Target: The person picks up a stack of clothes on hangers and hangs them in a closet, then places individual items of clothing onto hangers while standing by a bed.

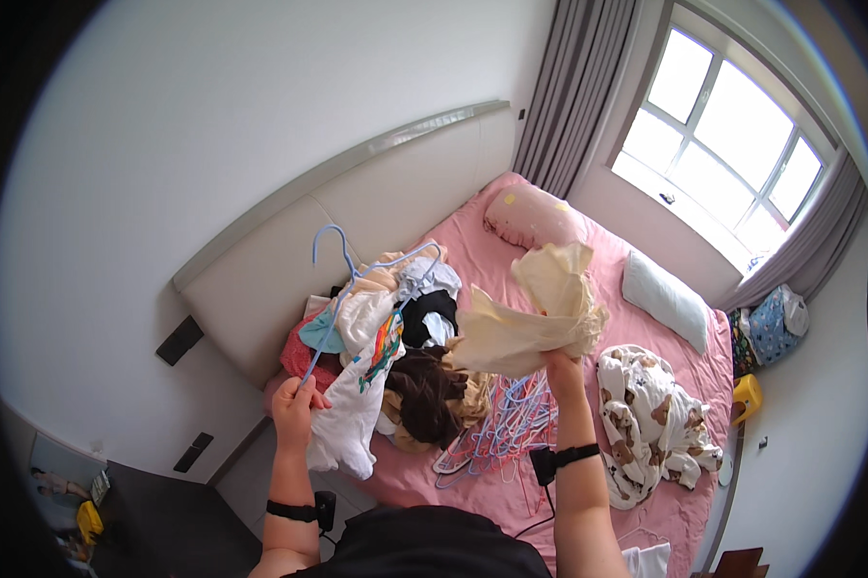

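Observation:
My left hand (298, 412) grips one end of a blue clothes hanger (354, 274), whose hook points up. Raised over the bed, my right hand (565, 370) holds a cream-coloured cloth garment (531, 329), spread and partly folded over itself. The hanger and this garment are apart. Behind the hanger, a white garment with a colourful print (358, 412) hangs down at the pile's near side. A heap of mixed clothes (426, 390) lies beyond my left hand. Below my right hand is a tangle of blue, pink and white hangers (502, 419).
The bed has a pink sheet (470, 498) and a pale headboard (405, 188). A pink pillow (535, 217) and a light blue pillow (665, 296) lie on its far side. A bear-patterned cloth (650, 426) is bunched at right. A dark tabletop (166, 520) stands at lower left.

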Demonstrator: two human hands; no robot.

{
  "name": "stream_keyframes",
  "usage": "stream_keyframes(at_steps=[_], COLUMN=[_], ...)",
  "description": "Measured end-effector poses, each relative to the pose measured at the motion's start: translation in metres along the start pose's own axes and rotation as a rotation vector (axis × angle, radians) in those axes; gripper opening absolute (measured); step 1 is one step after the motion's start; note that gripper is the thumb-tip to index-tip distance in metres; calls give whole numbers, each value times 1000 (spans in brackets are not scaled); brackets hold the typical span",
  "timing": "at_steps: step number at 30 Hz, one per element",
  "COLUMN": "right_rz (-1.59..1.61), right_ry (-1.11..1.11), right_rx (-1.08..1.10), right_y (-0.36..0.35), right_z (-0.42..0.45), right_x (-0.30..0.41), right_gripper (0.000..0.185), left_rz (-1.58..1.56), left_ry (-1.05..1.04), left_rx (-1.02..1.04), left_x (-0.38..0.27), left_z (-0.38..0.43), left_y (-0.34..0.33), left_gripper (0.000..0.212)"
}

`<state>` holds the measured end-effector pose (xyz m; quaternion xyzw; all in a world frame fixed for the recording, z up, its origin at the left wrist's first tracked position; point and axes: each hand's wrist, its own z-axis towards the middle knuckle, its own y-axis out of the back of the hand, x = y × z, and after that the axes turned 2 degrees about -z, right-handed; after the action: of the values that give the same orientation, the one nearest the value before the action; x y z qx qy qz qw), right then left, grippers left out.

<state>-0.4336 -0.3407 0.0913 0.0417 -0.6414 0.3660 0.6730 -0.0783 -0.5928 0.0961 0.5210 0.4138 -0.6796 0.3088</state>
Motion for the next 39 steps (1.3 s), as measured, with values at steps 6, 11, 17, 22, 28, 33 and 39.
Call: stream_keyframes(at_steps=[6,11,17,22,28,33,39], right_rz=[283,446,432,365,-222,-42,575], right_ry=[-66,-175,-110,-129,-117,-263,-659], right_rx=[24,-110,68,182,-15,188,171], right_y=[38,57,38,62,-90,-49,0], right_z=[-10,4,-8,-6,-48,-26,-31], right_x=[3,5,44,-3,6,-12,-36], right_gripper=[38,49,33,30,24,24,30], left_rz=[-71,-147,-115,-44,154,-199,-454], left_ry=[-21,-31,-20,52,-102,152,335], left_rx=[75,155,173,334,475,372,410], left_x=[-3,0,0,15,39,26,30], left_z=[-4,0,-1,-3,-11,-8,6], left_y=[-25,-50,-53,-109,-154,-175,-173], left_gripper=[33,35,33,22,34,25,32])
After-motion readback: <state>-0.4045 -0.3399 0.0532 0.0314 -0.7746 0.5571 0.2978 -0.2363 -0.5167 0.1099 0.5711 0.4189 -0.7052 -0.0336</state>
